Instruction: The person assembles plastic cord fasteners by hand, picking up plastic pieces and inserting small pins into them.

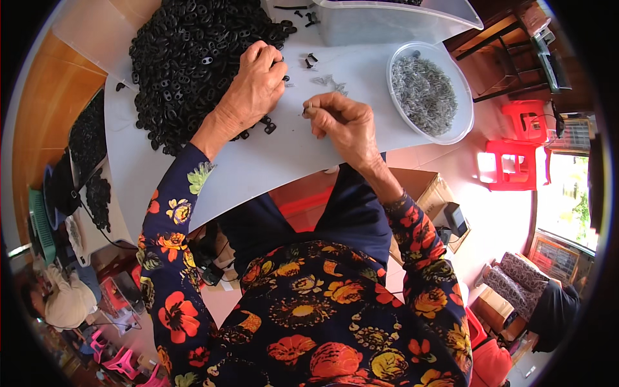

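My left hand (255,82) is at the right edge of a big heap of small black oval pieces (193,71) with two holes each. Its fingers are curled together, and a bit of black shows at the tips, too hidden to name. To the right, above the table, my right hand (348,126) pinches a small, thin, shiny pin (311,105) between thumb and forefinger. Several loose clear or silvery bits (330,84) lie on the table just beyond it. A few black pieces (269,124) lie apart from the heap, below my left wrist.
A round clear tub (394,106) full of small silvery pieces stands at the table's right. Behind it is a large translucent bin (387,26). Small black parts (311,59) lie near the middle. Red stools (516,164) stand on the floor at right; other people sit nearby.
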A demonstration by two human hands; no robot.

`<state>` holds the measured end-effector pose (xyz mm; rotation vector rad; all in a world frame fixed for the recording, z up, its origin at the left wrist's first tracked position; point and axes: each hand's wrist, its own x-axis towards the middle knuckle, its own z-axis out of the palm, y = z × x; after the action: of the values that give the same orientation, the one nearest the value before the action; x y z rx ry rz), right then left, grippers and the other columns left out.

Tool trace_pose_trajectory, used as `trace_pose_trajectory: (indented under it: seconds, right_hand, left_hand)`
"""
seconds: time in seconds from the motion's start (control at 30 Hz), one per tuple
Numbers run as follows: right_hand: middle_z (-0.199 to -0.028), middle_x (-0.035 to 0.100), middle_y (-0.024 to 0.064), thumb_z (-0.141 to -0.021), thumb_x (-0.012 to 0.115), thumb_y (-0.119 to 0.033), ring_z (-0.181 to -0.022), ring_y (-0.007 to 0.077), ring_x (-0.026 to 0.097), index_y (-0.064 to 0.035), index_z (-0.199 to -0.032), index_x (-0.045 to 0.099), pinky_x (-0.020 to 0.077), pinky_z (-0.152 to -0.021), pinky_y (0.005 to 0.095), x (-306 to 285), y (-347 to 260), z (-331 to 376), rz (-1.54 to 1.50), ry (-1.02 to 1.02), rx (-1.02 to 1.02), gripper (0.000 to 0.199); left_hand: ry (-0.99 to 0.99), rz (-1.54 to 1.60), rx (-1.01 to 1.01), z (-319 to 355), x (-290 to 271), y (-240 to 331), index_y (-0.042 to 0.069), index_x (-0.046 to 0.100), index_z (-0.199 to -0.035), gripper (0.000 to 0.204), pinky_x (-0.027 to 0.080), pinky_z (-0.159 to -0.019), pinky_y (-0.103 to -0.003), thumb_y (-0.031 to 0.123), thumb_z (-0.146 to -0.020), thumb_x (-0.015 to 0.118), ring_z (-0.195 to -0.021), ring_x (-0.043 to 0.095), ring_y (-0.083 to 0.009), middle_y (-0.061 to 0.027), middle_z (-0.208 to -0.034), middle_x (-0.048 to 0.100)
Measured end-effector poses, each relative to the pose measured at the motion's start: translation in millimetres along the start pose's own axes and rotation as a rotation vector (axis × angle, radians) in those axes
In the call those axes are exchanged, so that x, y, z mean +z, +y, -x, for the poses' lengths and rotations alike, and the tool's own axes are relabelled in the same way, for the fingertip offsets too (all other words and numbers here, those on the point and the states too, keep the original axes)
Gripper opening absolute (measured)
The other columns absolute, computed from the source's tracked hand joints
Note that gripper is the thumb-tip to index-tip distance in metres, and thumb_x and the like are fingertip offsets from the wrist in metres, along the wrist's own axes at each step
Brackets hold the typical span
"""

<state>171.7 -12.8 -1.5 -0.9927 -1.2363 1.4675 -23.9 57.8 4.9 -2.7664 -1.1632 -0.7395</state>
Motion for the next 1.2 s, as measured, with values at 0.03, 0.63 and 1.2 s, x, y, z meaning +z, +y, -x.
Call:
trace_pose_trajectory:
  seconds: [0.03, 0.63, 1.2]
  right_hand:
    - [-0.078, 0.063, 0.0014, -0.088, 0.061, -0.005, -0.063, 0.0054, 0.053, 0.0044, -0.094, 0.064, 0.0455, -0.059, 0.0210, -1, 0, -6, 0.003, 0.002, -0.003, 0.011]
    - [-0.090, 0.063, 0.0042, -0.096, 0.055, -0.015, -0.078, 0.0093, 0.058, -0.0003, -0.102, 0.060, 0.0510, -0.071, 0.0248, -1, 10, -37, -0.360, -0.016, -0.041, 0.017]
    - [-0.095, 0.065, 0.0052, -0.093, 0.056, -0.004, -0.091, 0.0109, 0.061, 0.0037, -0.104, 0.059, 0.0494, -0.085, 0.0264, 4, 11, -34, -0.119, -0.049, -0.248, 0.014]
  left_hand:
    - [0.019, 0.011, -0.002, 1, 0, 3, 0.002, 0.056, -0.090, 0.016, 0.039, -0.094, -0.040, 0.005, -0.076, 0.062, -0.109, 0.041, -0.0302, -0.0111, -0.103, 0.051]
    - [-0.020, 1.385, -0.732, 5, -1, 30, -0.001, 0.062, -0.095, 0.020, 0.046, -0.066, -0.023, 0.016, -0.092, 0.053, -0.070, 0.056, -0.0092, -0.0036, -0.077, 0.064]
    - [-0.002, 1.233, -0.715, 7, -12, 38, -0.002, 0.061, -0.106, 0.024, 0.044, -0.068, -0.022, 0.017, -0.092, 0.054, -0.073, 0.053, -0.0072, -0.0006, -0.080, 0.060]
